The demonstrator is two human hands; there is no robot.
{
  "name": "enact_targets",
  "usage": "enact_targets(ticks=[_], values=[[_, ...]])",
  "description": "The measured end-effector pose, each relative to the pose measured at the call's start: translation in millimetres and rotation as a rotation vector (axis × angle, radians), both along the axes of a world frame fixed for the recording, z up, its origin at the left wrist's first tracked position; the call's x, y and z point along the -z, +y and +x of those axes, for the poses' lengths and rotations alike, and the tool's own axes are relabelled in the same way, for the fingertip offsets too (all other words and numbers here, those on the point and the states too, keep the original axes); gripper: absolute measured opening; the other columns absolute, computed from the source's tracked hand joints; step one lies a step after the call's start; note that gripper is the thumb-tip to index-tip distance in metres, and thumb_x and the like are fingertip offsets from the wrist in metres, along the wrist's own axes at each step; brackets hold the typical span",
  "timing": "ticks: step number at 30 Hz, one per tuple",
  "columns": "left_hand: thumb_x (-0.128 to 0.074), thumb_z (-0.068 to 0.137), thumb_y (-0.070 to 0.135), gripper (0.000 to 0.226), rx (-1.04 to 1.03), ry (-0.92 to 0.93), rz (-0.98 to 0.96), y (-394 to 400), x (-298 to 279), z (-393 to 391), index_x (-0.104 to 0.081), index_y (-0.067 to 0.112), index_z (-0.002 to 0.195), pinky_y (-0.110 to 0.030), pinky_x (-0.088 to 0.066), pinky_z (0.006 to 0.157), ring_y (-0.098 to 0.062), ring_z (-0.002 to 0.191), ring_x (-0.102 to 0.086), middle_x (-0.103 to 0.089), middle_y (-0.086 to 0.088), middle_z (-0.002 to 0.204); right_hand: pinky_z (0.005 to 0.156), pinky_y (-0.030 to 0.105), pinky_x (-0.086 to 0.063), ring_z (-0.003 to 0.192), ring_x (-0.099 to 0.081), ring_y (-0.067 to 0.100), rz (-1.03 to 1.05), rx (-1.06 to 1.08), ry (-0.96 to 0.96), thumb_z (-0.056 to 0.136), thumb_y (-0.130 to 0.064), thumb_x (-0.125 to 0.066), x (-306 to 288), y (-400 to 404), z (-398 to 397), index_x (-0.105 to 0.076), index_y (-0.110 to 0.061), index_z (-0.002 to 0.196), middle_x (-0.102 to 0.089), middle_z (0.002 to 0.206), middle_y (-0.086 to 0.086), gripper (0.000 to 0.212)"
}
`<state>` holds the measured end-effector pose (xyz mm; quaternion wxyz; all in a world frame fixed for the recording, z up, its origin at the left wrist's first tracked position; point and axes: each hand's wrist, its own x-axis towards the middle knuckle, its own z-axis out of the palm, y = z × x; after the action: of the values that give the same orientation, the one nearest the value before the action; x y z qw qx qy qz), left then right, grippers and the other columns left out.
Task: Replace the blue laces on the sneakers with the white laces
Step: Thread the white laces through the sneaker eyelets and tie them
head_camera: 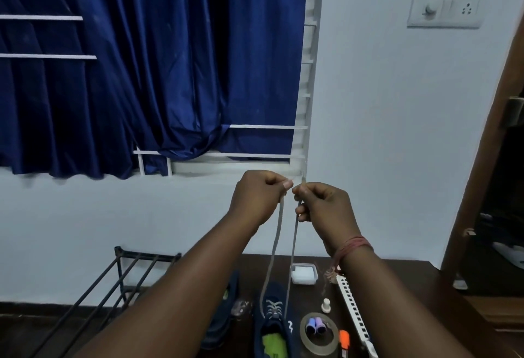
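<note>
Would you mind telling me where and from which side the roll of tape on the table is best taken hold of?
Grip the roll of tape by its outer rim, coming straight down from above: it lies flat on the table, its core holds two small spools, and an orange marker crowds its right side, so pinching front and back edges seems safest.

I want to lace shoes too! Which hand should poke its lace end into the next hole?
Probably the right hand: its lace end sticks up free above its fingers, while the left hand hides its end.
</note>
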<state>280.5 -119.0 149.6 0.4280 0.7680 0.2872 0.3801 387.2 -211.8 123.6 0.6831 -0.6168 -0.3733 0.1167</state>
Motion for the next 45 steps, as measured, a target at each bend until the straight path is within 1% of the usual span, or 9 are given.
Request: enact_targets(ticks=[6, 11, 15, 18, 22, 27, 35, 42, 45], values=[[-0.065, 0.095, 0.022, 0.015, 0.074, -0.029, -0.243, 5, 65, -15, -0.077, 0.023, 0.104, -0.027, -0.057, 0.070, -0.013, 0.079, -0.072, -0.074, 0.002, 0.085, 0.052, 0.030, -0.055, 0.052, -0.057, 0.019, -0.076, -0.049, 0.104, 0.094, -0.008, -0.063, 39, 7, -2, -0.071, 0.000, 0.093, -0.067, 0.070, 0.016, 0.012], [-0.080, 0.082, 0.016, 0.032, 0.089, -0.022, -0.528, 11, 137, -25, -0.068, 0.012, 0.112, -0.046, -0.060, 0.080, -0.031, 0.083, -0.074, -0.076, -0.013, 0.090, 0.052, 0.033, -0.053, 0.051, -0.059, 0.025, -0.211, -0.118, 0.189, 0.090, 0.006, -0.059, 99, 14, -7, -0.061, 0.003, 0.090, -0.068, 0.069, 0.022, 0.003], [-0.076, 0.084, 0.007, 0.034, 0.141, 0.013, -0.698, 16, 185, -30, -0.063, 0.003, 0.115, -0.032, -0.056, 0.067, -0.023, 0.072, -0.070, -0.076, -0.016, 0.090, 0.060, 0.033, -0.056, 0.058, -0.062, 0.024, -0.363, -0.275, 0.168, 0.089, 0.013, -0.045, 147, 14, -15, -0.066, 0.006, 0.093, -0.067, 0.068, 0.018, 0.022], [-0.079, 0.081, 0.010, 0.042, 0.121, 0.080, -0.754, 23, 210, -30, -0.061, 0.012, 0.119, -0.029, -0.051, 0.057, -0.024, 0.073, -0.065, -0.076, -0.015, 0.095, 0.069, 0.032, -0.058, 0.066, -0.066, 0.024, -0.385, -0.338, 0.204, 0.091, 0.011, -0.043, 176, 13, -18, -0.068, 0.003, 0.093, -0.068, 0.073, 0.020, 0.026], [-0.074, 0.085, 0.009, 0.017, 0.170, 0.168, -0.754, 27, 227, -32, -0.074, 0.005, 0.102, -0.023, -0.048, 0.055, -0.019, 0.069, -0.063, -0.073, -0.016, 0.085, 0.082, 0.041, -0.060, 0.079, -0.070, 0.030, -0.374, -0.407, 0.301, 0.096, -0.002, -0.057, 200, 10, -12, -0.068, 0.005, 0.100, -0.069, 0.089, 0.032, 0.014], [-0.075, 0.086, 0.013, 0.014, 0.193, 0.231, -0.584, 28, 227, -33, -0.075, 0.005, 0.097, -0.035, -0.059, 0.076, -0.023, 0.078, -0.073, -0.076, -0.014, 0.086, 0.070, 0.036, -0.061, 0.071, -0.070, 0.031, -0.397, -0.372, 0.273, 0.095, -0.001, -0.059, 202, 18, -5, -0.067, 0.007, 0.094, -0.070, 0.082, 0.028, 0.011], [-0.079, 0.079, 0.033, 0.011, 0.155, 0.520, -0.054, 24, 213, -30, -0.073, 0.024, 0.081, -0.029, -0.057, 0.072, -0.004, 0.070, -0.068, -0.073, 0.008, 0.075, 0.053, 0.036, -0.056, 0.053, -0.064, 0.028, -0.406, -0.183, 0.180, 0.097, -0.004, -0.054, 196, 18, 3, -0.064, 0.000, 0.092, -0.066, 0.065, 0.017, 0.012], [-0.083, 0.072, 0.035, 0.017, 0.202, 0.496, -0.144, 18, 220, -22, -0.074, 0.022, 0.076, -0.040, -0.060, 0.077, -0.009, 0.072, -0.071, -0.074, 0.007, 0.074, 0.052, 0.041, -0.056, 0.046, -0.063, 0.029, -0.473, -0.108, 0.105, 0.092, -0.009, -0.060, 204, 17, 0, -0.063, -0.007, 0.090, -0.068, 0.060, 0.016, 0.005], [-0.082, 0.072, 0.033, 0.015, 0.150, 0.470, -0.122, 18, 221, -22, -0.073, 0.021, 0.075, -0.033, -0.057, 0.069, -0.005, 0.066, -0.069, -0.073, 0.007, 0.071, 0.048, 0.037, -0.054, 0.046, -0.061, 0.030, -0.476, -0.088, 0.094, 0.088, -0.010, -0.066, 206, 15, -1, -0.057, -0.011, 0.093, -0.067, 0.060, 0.017, 0.010]])
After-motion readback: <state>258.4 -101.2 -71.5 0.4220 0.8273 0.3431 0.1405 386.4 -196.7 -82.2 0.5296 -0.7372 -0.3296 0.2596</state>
